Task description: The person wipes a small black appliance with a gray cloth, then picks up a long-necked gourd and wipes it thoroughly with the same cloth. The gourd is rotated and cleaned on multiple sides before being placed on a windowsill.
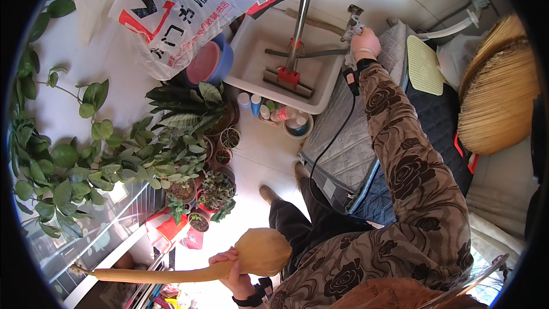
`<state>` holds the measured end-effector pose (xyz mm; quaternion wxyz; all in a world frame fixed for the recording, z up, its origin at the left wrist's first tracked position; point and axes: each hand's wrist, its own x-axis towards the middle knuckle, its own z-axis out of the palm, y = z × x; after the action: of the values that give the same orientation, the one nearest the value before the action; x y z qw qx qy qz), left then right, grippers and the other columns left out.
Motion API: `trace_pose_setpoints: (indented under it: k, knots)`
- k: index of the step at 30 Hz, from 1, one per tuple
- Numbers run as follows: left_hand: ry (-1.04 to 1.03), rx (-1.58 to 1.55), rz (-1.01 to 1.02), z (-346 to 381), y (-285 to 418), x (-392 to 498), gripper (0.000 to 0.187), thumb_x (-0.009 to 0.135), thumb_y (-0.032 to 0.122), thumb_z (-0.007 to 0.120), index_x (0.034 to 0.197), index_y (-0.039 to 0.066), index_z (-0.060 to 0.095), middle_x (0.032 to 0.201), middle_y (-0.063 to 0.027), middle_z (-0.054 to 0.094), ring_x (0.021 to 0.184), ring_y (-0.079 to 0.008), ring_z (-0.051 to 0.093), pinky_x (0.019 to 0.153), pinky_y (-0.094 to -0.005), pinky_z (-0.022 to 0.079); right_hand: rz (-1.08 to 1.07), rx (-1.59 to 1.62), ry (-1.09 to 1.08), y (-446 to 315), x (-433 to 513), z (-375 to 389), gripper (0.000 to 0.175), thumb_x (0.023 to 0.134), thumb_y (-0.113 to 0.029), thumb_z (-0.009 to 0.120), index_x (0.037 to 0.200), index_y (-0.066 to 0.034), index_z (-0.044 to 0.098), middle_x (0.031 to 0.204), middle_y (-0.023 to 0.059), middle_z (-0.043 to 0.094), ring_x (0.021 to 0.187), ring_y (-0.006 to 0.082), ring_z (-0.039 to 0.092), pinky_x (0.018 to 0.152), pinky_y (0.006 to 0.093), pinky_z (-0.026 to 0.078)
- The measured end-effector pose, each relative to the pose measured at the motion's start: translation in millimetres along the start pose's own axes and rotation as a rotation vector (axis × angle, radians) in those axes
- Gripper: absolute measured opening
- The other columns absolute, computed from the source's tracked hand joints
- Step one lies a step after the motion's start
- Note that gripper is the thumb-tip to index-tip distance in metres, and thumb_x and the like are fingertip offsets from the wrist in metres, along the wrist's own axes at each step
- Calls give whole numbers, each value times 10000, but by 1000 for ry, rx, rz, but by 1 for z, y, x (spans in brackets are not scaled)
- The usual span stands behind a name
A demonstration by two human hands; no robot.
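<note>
My left hand (231, 271), low in the view, is closed around the neck of a long-necked dried gourd (262, 252). The gourd's round body points right, and its thin neck and dry stem stretch left. At the upper right my right hand (366, 44) is raised to the wall tap (355, 10). Its curled fingers are on crumpled translucent plastic (354, 30) hanging at the tap; the exact grip is partly hidden. Under the tap is a white utility sink (253, 71), holding a sponge mop (288, 77) with a metal pole and a dark hose (315, 54).
Potted plants (216, 189) and trailing leaves line the left. A printed plastic bag (180, 13) hangs above a blue basin (227, 58). Several bottles (283, 113) stand below the sink. Beside my right arm are a grey quilted pad (343, 150), a yellow perforated mat (424, 64) and straw bundles (497, 99).
</note>
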<state>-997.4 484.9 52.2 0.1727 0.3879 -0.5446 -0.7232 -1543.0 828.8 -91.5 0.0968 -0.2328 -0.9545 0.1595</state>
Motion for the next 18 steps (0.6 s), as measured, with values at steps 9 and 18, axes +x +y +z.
trace_pose_setpoints:
  k: [9,18]
  knots:
    - [24,-10,-42,3,-7,-1,361,686,81,643,967,74,418,821,-83,505,866,-235,500,979,-451,365,262,351,-10,17,-74,61,260,813,-267,570,1001,-124,678,1069,141,650,1000,365,603,840,442,482]
    - [217,103,11,14,-23,6,261,672,73,622,851,66,432,715,-25,475,702,-157,495,772,-353,447,228,36,-388,77,-13,197,483,809,-352,636,1110,26,632,1203,220,592,1116,347,570,924,406,444]
